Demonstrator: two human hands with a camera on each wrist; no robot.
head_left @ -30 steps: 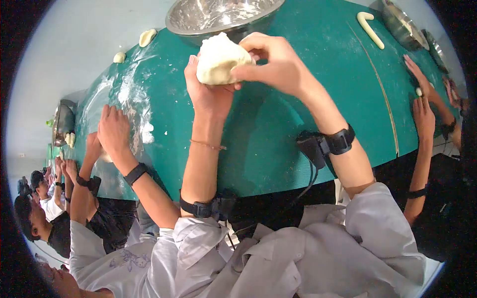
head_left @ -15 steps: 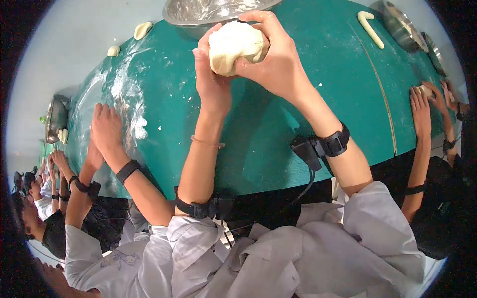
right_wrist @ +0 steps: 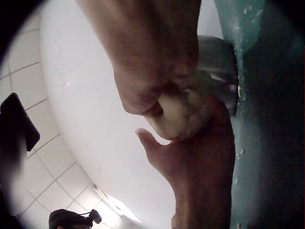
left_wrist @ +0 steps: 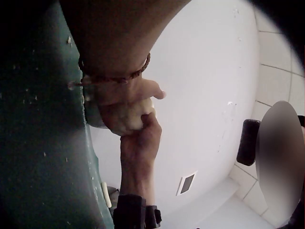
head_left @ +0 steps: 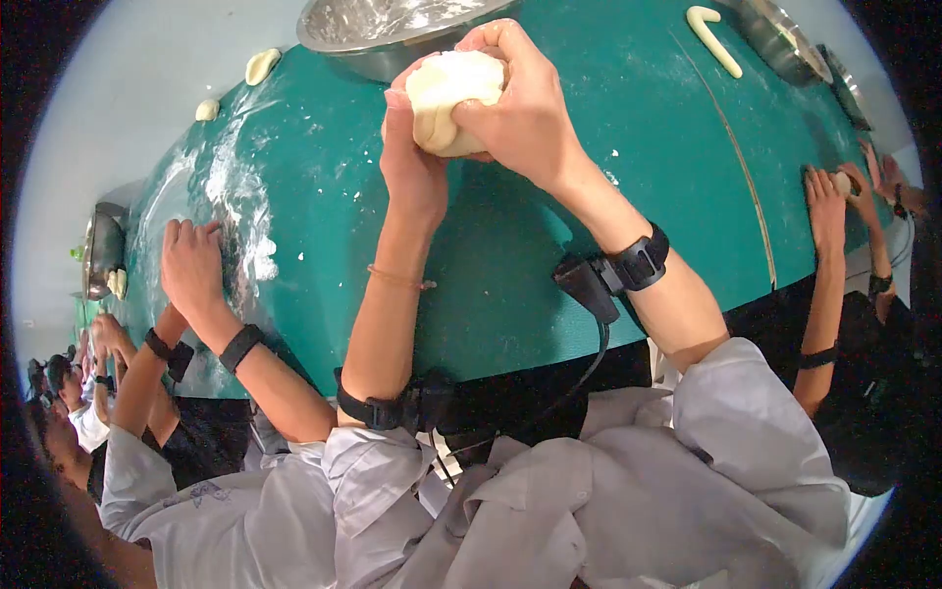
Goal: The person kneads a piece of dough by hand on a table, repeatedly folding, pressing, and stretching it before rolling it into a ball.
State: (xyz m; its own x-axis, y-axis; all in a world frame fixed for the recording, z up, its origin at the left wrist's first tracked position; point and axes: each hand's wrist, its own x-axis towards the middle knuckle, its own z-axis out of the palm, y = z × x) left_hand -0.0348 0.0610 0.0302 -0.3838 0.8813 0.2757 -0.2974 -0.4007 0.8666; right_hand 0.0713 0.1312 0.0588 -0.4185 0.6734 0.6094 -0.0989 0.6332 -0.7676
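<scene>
Clasp of right hand (head_left: pixel 527 118) and, seemingly, cupped left hand (head_left: pixel 412 162) round smooth, folded dough (head_left: pixel 449 90).

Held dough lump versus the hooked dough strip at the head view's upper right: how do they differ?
The dough lump is thick and rounded; the dough strip is slim, hooked at one end. The lump is held above the green table; the strip lies on it. Both are pale.

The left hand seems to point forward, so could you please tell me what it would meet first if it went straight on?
Past the dough it holds, the left hand would probably meet the metal bowl first, though depth is hard to judge.
</scene>
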